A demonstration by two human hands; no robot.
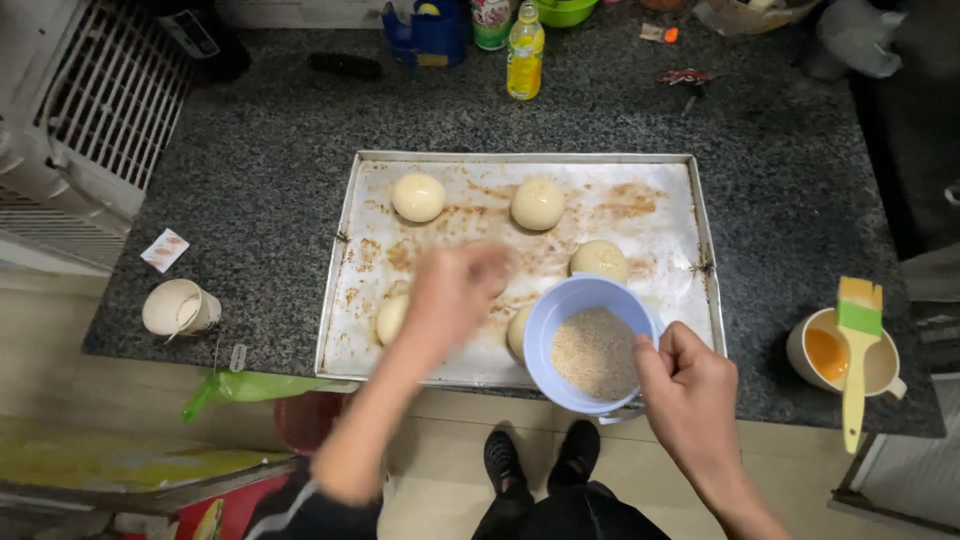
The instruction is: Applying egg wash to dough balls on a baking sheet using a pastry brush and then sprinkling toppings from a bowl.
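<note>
In our right hand (690, 385), nearest us, we pinch the rim of the bowl (590, 340) of seeds (596, 352), fingers closed on its near-right edge. It hangs tilted past the front lip of the tray (520, 165), partly over the floor. If that pinch slackens or the tilt grows, seeds could spill off the counter (260, 180) edge. Just left of that grip, our left hand (452, 290) is blurred above the tray; we cannot tell whether its fingers are open or closed. Under and beside it sit two dough balls: one (391, 318) at its left and one (518, 330) touching the bowl. A low sweep could dent either. Beyond lie three more balls (418, 197) (537, 204) (598, 260). Well right of the grip, a brush (857, 350) lies across a cup (800, 345) of yellow wash; a stray elbow could tip it.
</note>
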